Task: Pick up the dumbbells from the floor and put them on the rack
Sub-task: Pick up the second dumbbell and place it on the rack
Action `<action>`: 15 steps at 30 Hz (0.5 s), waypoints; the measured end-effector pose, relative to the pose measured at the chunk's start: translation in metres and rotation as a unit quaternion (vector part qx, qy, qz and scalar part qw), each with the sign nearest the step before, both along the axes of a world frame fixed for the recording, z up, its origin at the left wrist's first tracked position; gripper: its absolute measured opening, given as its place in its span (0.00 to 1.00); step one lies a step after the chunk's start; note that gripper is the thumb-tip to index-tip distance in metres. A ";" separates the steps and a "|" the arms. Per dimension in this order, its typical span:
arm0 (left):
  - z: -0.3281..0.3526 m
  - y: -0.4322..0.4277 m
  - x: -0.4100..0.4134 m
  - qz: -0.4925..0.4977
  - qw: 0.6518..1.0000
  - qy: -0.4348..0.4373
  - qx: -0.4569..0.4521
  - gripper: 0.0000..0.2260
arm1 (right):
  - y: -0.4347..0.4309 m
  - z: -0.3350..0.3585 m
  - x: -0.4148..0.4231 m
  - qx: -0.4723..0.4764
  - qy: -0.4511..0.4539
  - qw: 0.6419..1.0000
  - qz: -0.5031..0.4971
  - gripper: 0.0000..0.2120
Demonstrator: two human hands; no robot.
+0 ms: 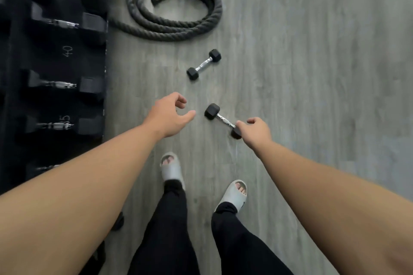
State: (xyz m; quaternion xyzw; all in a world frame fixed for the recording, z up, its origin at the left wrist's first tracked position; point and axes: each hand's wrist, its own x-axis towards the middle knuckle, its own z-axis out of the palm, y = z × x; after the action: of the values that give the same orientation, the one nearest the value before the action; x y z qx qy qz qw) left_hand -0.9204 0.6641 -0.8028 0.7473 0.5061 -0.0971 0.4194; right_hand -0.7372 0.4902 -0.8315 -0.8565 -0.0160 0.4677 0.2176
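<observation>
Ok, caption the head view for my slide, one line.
Both hands reach toward two small black hex dumbbells with chrome handles on grey wood-look floor, right hand above the nearer one.

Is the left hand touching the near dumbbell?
Apart. The head view shows bare floor between the left hand thumb tip and the near dumbbell.

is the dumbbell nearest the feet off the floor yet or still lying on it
Apparently still on the floor: the near dumbbell lies flat. The right hand is above its near end, with no closed grip on it.
</observation>
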 end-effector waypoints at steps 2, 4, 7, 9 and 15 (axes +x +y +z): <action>-0.025 0.007 0.024 -0.030 0.999 0.006 -0.008 0.18 | 0.002 -0.020 0.012 -0.008 0.004 1.000 -0.012 0.24; -0.050 0.018 0.045 -0.054 0.998 0.015 -0.016 0.19 | 0.007 -0.041 0.024 -0.012 0.010 1.000 -0.025 0.25; -0.089 0.037 0.081 -0.078 0.996 0.023 -0.035 0.20 | 0.018 -0.075 0.049 -0.015 -0.003 0.999 -0.046 0.27; -0.120 0.049 0.100 -0.083 0.995 0.029 -0.042 0.21 | 0.026 -0.102 0.066 -0.021 -0.010 0.998 -0.059 0.27; -0.230 0.065 0.136 -0.054 0.994 0.051 -0.074 0.23 | 0.017 -0.213 0.094 -0.057 0.010 0.994 -0.094 0.29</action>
State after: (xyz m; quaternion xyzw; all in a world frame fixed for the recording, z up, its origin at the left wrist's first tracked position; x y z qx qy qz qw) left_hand -0.7841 0.7291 -1.0330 0.7345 0.4773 -0.1951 0.4412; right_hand -0.6437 0.5072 -1.0449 -0.8605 0.0935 0.4540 0.2115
